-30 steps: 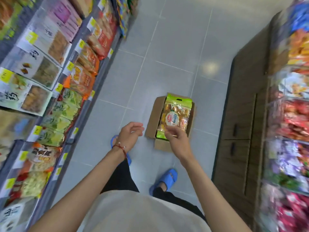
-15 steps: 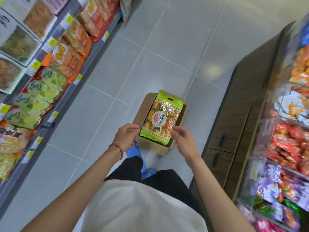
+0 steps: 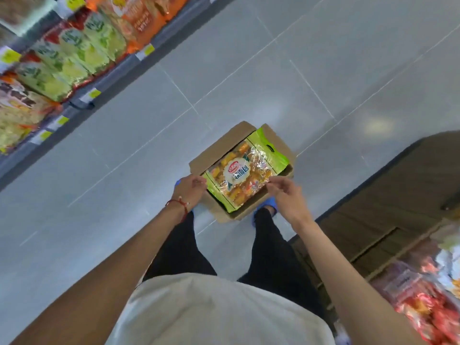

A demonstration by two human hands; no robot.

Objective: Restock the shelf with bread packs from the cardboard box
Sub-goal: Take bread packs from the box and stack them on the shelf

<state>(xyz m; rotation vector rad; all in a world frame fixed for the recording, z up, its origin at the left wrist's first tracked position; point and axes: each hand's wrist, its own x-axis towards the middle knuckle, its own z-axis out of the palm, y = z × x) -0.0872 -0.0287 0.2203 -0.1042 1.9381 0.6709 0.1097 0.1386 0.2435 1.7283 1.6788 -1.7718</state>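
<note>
A bread pack (image 3: pixel 245 171), clear film with green edges and a round label, lies tilted over the open cardboard box (image 3: pixel 222 145) on the floor between my feet. My left hand (image 3: pixel 190 189), with a red string at the wrist, pinches the pack's near left corner. My right hand (image 3: pixel 286 192) holds the pack's near right edge with curled fingers. Whatever lies under the pack in the box is hidden.
The shelf (image 3: pixel 82 102) at the upper left carries green and orange snack packs (image 3: pixel 74 51) with yellow price tags. A wooden cabinet (image 3: pixel 398 195) stands at the right, with red packs (image 3: pixel 433 312) below it. Grey tiled floor (image 3: pixel 273 70) stretches ahead.
My view has swung down and right toward the box. My left hand has come from open air onto the pack's left corner. My right hand stays on the pack.
</note>
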